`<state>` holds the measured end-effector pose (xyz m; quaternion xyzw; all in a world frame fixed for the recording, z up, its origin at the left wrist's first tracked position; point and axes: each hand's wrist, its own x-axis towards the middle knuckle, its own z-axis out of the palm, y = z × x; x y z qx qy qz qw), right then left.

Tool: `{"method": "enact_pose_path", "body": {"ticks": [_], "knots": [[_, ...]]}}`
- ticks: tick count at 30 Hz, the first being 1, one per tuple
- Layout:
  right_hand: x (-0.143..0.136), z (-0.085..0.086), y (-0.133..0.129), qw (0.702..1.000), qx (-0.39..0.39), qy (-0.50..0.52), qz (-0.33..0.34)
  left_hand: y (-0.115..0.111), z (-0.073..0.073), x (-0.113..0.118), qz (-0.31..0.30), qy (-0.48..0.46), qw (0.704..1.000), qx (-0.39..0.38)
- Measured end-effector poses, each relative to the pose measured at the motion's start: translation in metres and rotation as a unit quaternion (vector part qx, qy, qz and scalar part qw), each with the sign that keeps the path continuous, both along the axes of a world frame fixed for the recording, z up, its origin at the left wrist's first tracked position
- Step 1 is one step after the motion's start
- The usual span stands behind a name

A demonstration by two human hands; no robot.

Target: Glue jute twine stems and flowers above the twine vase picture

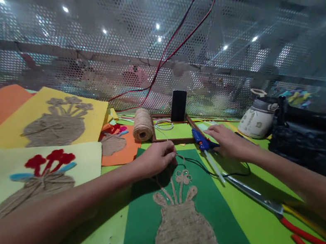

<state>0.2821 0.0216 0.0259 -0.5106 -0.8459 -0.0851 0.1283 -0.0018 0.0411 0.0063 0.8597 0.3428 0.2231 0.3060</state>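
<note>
My left hand (159, 158) is closed in a pinch on a strand of twine (179, 157), above the top of a green sheet (138, 231). On that sheet lies a twine vase (183, 236) with stems, leaves and a small looped flower (184, 176). My right hand (221, 139) has its fingers apart beside the blue glue gun (200, 139), at its handle; whether they touch is unclear. A clear glue stick (214, 167) extends from the gun toward me. The twine spool (142, 125) lies behind my left hand.
Scissors (258, 195) with red and yellow handles lie at right. A phone (179, 105) leans upright against the perforated screen (128, 69). Yellow (91, 109) and pale (89, 152) sheets with twine vases are at left. A white jar (256, 122) and black bag (309, 125) stand right.
</note>
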Motion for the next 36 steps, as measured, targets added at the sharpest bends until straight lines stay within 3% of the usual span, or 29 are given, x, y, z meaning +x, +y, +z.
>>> {"method": "enact_pose_path", "body": {"ticks": [5, 7, 10, 19, 29, 36], "knots": [[-0.037, 0.022, -0.034, 0.994, -0.028, 0.095, 0.039, 0.003, 0.003, 0.001, -0.05, 0.018, 0.997, 0.063], [-0.053, 0.021, -0.044, 0.978, -0.1, 0.172, 0.058, 0.002, 0.004, 0.002, -0.07, 0.009, 0.995, 0.065], [-0.066, 0.013, -0.05, 0.963, -0.148, 0.216, 0.056, 0.0, 0.004, 0.003, -0.085, 0.005, 0.995, 0.048], [-0.068, 0.002, -0.053, 0.958, -0.174, 0.217, 0.076, -0.005, 0.009, 0.007, -0.067, -0.02, 0.998, -0.002], [-0.073, 0.002, -0.056, 0.943, -0.205, 0.259, 0.038, -0.012, 0.008, 0.011, -0.056, -0.05, 0.996, -0.044], [-0.074, -0.007, -0.055, 0.955, -0.163, 0.249, 0.018, -0.019, 0.008, 0.014, -0.046, -0.026, 0.998, -0.039]]}}
